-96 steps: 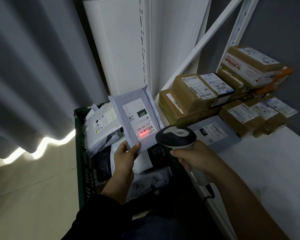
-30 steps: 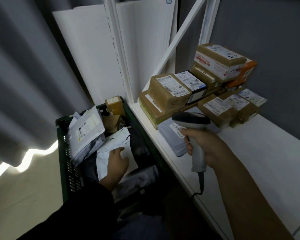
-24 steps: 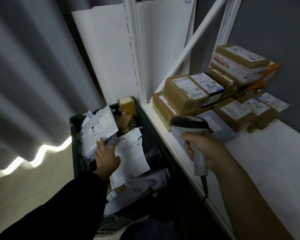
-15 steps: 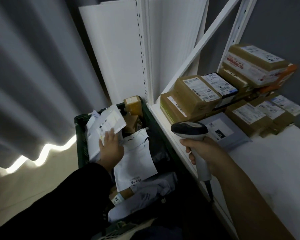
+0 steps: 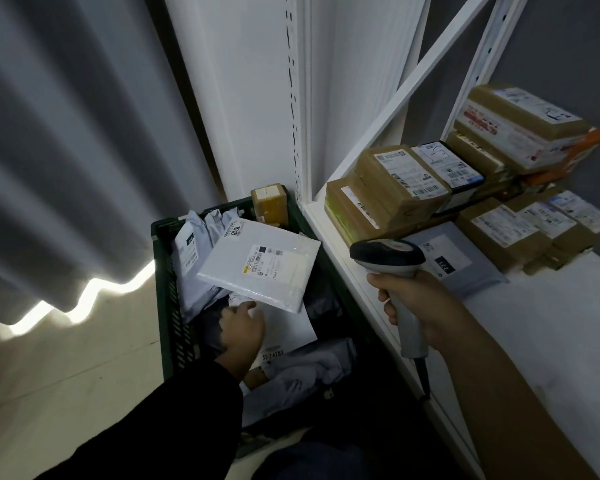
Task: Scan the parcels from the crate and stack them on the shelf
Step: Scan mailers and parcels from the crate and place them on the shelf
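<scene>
My left hand (image 5: 245,332) holds a flat white parcel (image 5: 261,266) by its near edge, label up, lifted above the dark green crate (image 5: 165,299). Most of its fingers are hidden under the parcel. The crate holds several grey and white mailer bags and a small brown box (image 5: 270,204) at its far end. My right hand (image 5: 418,303) grips the handle of a barcode scanner (image 5: 387,256), held over the front edge of the white shelf (image 5: 551,327). On the shelf lies a grey mailer bag (image 5: 454,263) beside stacked brown boxes (image 5: 395,185).
White shelf uprights and a diagonal brace (image 5: 406,88) rise behind the stacked boxes. A grey curtain (image 5: 66,150) hangs at the left over a pale floor (image 5: 66,358). The scanner's cable (image 5: 423,379) hangs down by the shelf edge. The near right part of the shelf is bare.
The grey mailer scanned earlier now lies on the shelf. My left hand went back into the crate, reached among the bags and lifted out the flat white parcel. The scanner stayed near the shelf edge.
</scene>
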